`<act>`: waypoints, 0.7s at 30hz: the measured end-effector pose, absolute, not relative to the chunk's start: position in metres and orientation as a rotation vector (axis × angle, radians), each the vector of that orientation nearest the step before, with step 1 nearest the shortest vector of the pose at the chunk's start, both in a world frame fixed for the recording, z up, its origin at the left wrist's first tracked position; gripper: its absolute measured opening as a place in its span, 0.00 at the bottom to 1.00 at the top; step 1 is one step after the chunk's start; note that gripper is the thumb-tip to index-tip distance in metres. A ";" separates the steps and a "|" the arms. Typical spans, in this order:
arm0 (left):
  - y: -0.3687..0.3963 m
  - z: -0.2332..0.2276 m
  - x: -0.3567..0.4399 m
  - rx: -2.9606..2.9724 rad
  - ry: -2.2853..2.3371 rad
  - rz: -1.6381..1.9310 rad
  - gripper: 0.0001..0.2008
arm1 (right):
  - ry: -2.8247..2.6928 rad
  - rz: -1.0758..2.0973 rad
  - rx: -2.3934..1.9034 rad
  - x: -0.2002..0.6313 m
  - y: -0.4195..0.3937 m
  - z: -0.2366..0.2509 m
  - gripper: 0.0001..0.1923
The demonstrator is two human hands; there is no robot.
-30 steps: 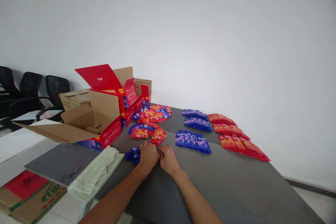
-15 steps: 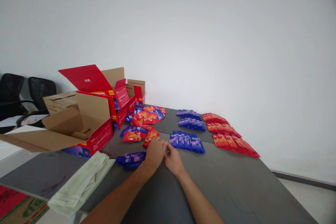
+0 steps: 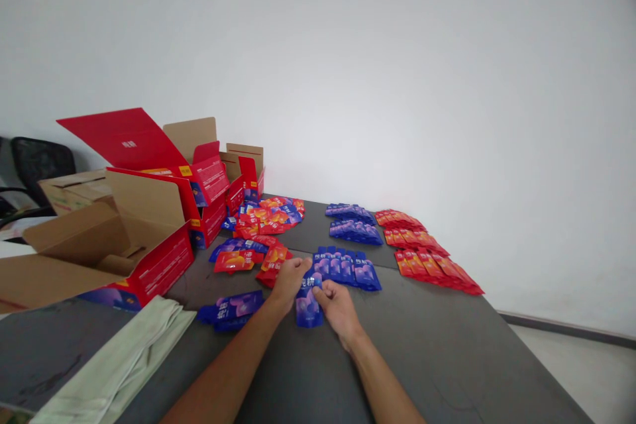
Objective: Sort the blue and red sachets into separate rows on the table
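Item: flat blue foil sachet (image 3: 308,305), pinched at its top edge between left hand (image 3: 289,278) and right hand (image 3: 338,303), both grips closed on it, above the dark grey worktop (image 3: 447,351). Advice: lay it overlapping the nearest blue sachet row (image 3: 346,267), edges aligned.

My view is bright and evenly lit by soft, diffuse light; the plain white wall (image 3: 397,66) darkens towards the upper corners. Shadows are faint. Edges bow from wide-angle distortion, and the frame's lower left looks slightly soft.
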State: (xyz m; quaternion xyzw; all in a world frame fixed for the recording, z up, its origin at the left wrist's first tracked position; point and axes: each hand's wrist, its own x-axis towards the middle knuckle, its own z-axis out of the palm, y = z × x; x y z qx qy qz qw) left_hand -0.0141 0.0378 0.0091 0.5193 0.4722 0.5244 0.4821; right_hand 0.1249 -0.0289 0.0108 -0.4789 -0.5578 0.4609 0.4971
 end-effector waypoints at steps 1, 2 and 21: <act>0.037 0.008 -0.012 1.254 1.128 1.281 0.24 | -1.331 1.115 -1.165 0.125 -0.029 0.009 0.21; 0.036 0.009 -0.010 1.238 1.106 1.281 0.24 | -1.314 1.116 -1.165 0.126 -0.030 0.008 0.20; 0.017 0.011 -0.008 1.427 0.993 1.096 0.19 | -1.240 1.191 -1.147 0.144 -0.034 0.015 0.17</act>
